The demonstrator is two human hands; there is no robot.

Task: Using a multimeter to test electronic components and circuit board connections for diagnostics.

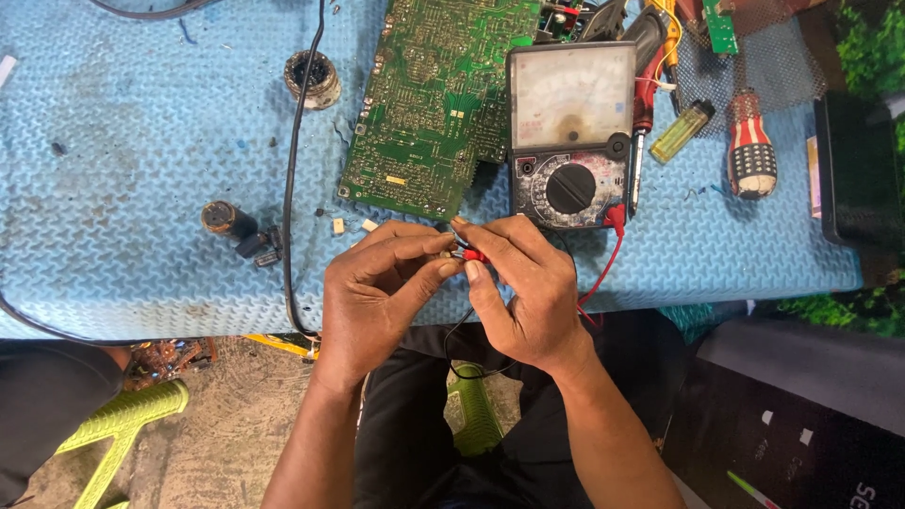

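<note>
Both hands meet just over the near edge of the blue ribbed worktop [141, 188], right in front of the analog multimeter [571, 132]. Left hand [377, 292] has thumb and fingers pinched together on something tiny, too small to tell what. Right hand [523, 287] is clamped on the red probe tip [471, 254], pressed against what the left hand holds. Red lead [603, 264] runs back to the meter's lower right corner; a black lead [462, 353] hangs down between the hands. Judgement: the probe is light, with a stiff tip and a limp cable, best held on the red insulated barrel close to the tip. The pinched part looks small, easy to drop, wants a firm fingertip pinch. Meter is likely fragile at its glass face. Labels: pale dial face on top of the meter, black round selector knob below it with a printed white ring. Green circuit board [434, 104] lies left of the meter, yellow-green lighter [681, 132] to its right, then a red-and-white striped screwdriver handle [751, 146].
</note>
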